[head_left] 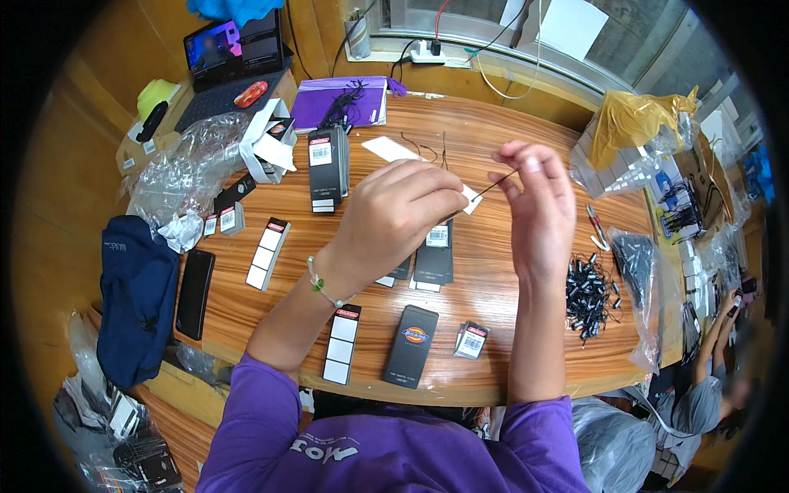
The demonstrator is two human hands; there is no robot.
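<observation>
My left hand [393, 204] is closed over the middle of the table, its fingertips pinching a card tag whose white corner [471, 199] sticks out. A thin black string [495, 186] runs from that corner up to my right hand [536, 185], where thumb and fingers pinch its end. Most of the tag is hidden by my left hand. Beneath the hands lie dark grey hang tags [434, 261] with white barcode labels. Nearer me rest a stack of dark tags [411, 347], a strip of white stickers [341, 345] and small barcode cards [471, 340].
A heap of black strings [588, 297] lies to the right, with a red pen [594, 220] and plastic bag [641, 271] by it. Left are a phone [195, 294], blue pouch [136, 300] and tall tag stack [327, 171]. A laptop [234, 70] stands far left; another person sits at right.
</observation>
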